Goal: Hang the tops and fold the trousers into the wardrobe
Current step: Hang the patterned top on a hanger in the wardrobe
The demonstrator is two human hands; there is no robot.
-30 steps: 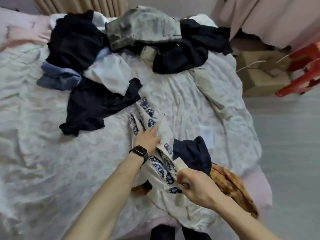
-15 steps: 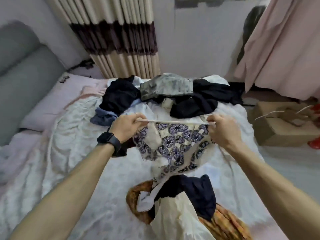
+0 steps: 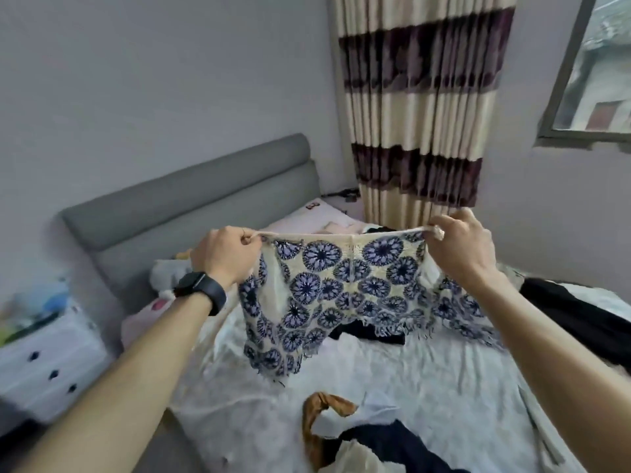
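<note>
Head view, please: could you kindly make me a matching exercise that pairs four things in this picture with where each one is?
Things:
1. patterned top
2. black watch
3. brown garment
4. striped curtain

Places:
A. lies crumpled on the bed sheet
B. hangs beside the window
C. held up, stretched between the left hand and the right hand
D. worn on the left wrist

Pairs: 1-C, 2-D, 3-A, 4-B
</note>
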